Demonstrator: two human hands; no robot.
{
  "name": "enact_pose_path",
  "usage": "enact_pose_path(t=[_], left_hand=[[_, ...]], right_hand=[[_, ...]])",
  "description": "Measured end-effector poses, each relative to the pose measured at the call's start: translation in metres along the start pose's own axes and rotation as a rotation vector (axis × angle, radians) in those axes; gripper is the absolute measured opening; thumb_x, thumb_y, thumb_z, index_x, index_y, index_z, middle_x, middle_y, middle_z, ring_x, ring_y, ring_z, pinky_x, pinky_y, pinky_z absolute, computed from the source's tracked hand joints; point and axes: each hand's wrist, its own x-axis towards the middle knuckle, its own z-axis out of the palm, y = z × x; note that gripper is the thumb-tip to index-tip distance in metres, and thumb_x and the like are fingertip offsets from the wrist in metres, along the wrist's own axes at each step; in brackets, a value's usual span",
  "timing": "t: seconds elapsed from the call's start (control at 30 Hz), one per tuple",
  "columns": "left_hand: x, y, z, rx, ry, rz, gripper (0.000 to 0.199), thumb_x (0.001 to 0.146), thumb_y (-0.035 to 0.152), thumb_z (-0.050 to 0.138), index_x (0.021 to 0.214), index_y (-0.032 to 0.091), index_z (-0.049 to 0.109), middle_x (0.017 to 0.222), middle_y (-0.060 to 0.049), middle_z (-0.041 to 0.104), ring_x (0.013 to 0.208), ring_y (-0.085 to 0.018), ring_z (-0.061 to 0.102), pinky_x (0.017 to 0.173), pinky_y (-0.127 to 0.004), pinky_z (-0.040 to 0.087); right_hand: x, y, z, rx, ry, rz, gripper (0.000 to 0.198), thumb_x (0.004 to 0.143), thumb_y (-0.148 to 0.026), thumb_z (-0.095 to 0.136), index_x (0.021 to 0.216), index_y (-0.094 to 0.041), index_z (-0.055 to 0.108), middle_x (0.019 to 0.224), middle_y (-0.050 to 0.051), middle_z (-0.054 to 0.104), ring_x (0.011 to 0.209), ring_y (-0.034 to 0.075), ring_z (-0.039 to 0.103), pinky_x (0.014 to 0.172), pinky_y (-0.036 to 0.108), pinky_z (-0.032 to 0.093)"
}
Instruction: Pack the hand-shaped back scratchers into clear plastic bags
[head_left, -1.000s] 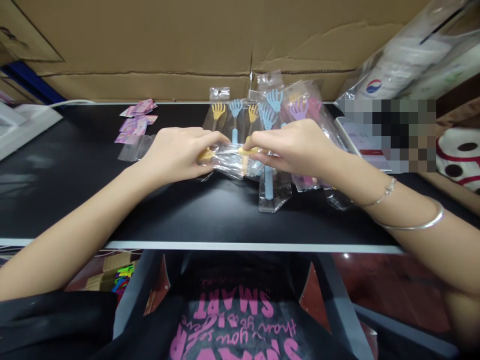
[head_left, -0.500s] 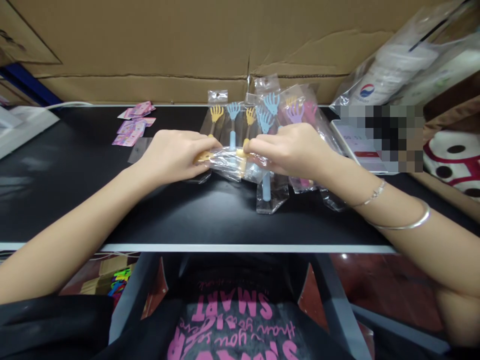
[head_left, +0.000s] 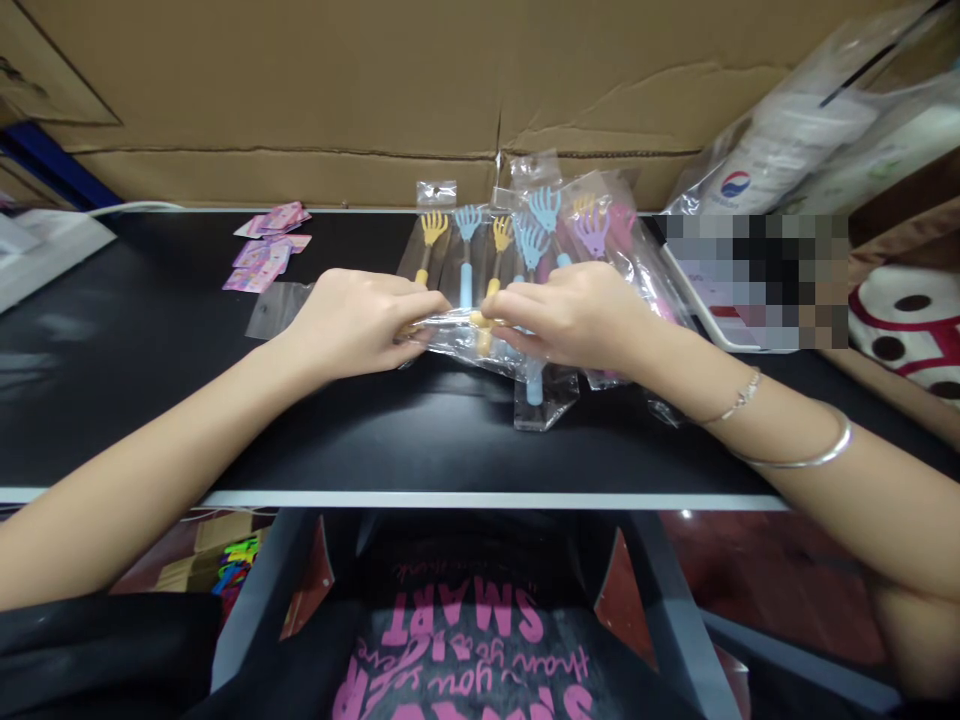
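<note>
Between my hands a back scratcher (head_left: 478, 319) with yellow parts lies crosswise in a clear plastic sleeve. My left hand (head_left: 360, 320) is closed around its left end, and a flap of clear plastic (head_left: 276, 310) sticks out beyond that hand. Fingers of my right hand (head_left: 566, 315) pinch the other end, by the yellow part; their tips are partly hidden. Beneath and behind lie several bagged back scratchers with claw heads: a yellow one (head_left: 433, 228), a blue one (head_left: 468, 222) and a purple one (head_left: 592, 232) among them.
Small pink and purple printed packets (head_left: 262, 262) lie at the left on the black table (head_left: 360, 440). To the right are a phone-like device (head_left: 705, 290), partly blurred, and a bagged white cup (head_left: 780, 150). Cardboard (head_left: 300, 80) stands along the back.
Both hands have come slightly lower and nearer to me, with the wrapped back scratcher between them. The left end's yellow part is now mostly covered by my left fingers.
</note>
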Motion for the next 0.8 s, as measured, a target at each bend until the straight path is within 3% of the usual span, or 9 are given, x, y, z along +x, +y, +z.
enact_pose_path(t=[0.23,0.47,0.63,0.8], left_hand=[[0.000,-0.002,0.000,0.005,0.013,0.015,0.022,0.084,0.028,0.050,0.096,0.022,0.068,0.081,-0.001,0.072,0.073,-0.016,0.066,0.050,-0.027,0.026],[0.002,-0.002,-0.003,-0.024,0.066,-0.065,0.025,0.082,0.028,0.049,0.094,0.025,0.070,0.077,0.000,0.072,0.069,-0.015,0.064,0.049,-0.027,0.025],[0.001,-0.003,-0.005,0.006,0.125,-0.060,0.025,0.080,0.026,0.051,0.094,0.025,0.071,0.075,0.000,0.071,0.068,-0.015,0.063,0.047,-0.027,0.023],[0.001,-0.003,-0.004,-0.009,0.109,-0.116,0.024,0.079,0.029,0.051,0.093,0.027,0.071,0.075,0.001,0.071,0.069,-0.015,0.064,0.049,-0.027,0.025]], right_hand=[[0.000,0.001,0.003,0.058,0.002,0.010,0.032,0.094,-0.036,0.033,0.110,-0.022,0.057,0.073,-0.002,0.064,0.052,0.009,0.046,0.052,0.027,0.016],[0.000,0.015,0.004,0.197,-0.049,0.087,0.030,0.090,-0.038,0.043,0.108,-0.020,0.059,0.075,0.000,0.065,0.061,0.012,0.052,0.056,0.026,0.022],[0.002,0.023,0.006,0.352,-0.083,0.177,0.025,0.084,-0.037,0.052,0.100,-0.021,0.062,0.072,-0.002,0.062,0.063,0.013,0.050,0.060,0.026,0.026],[0.002,0.027,0.003,0.641,-0.070,0.155,0.022,0.082,-0.034,0.056,0.095,-0.018,0.063,0.069,-0.003,0.057,0.063,0.010,0.044,0.064,0.025,0.028]])
